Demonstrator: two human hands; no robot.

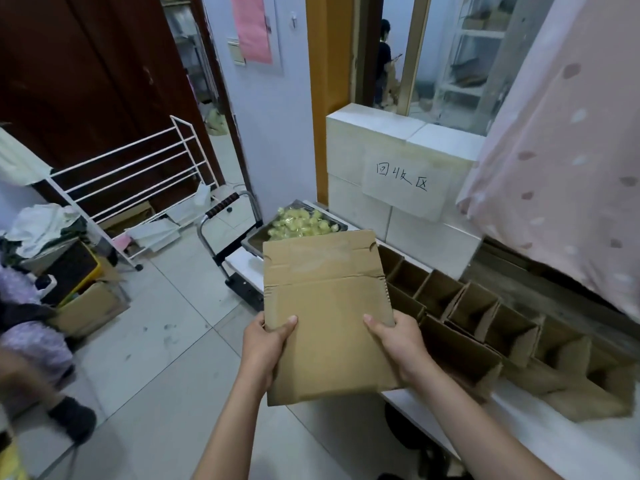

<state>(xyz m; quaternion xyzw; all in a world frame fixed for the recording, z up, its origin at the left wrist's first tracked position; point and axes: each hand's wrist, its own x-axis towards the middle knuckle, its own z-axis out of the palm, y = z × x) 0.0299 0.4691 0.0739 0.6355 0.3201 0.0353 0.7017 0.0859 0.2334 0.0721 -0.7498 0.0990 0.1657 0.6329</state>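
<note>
I hold a flattened brown cardboard box [325, 306] in front of me, above the tiled floor. My left hand [265, 344] grips its lower left edge, thumb on top. My right hand [398, 342] grips the lower right edge, thumb on the face as well. The box's top flaps point away from me, toward a metal tray [256, 239] heaped with small yellow-wrapped items [301, 223].
A row of opened cardboard boxes [485, 327] lies on a white table [554, 441] at the right. A tiled ledge carries a handwritten paper sign [403, 180]. A folding step stool [225, 244], a white wire rack [138, 181] and clutter with a carton [90, 306] stand at the left. Another person stands beyond the window [384, 60].
</note>
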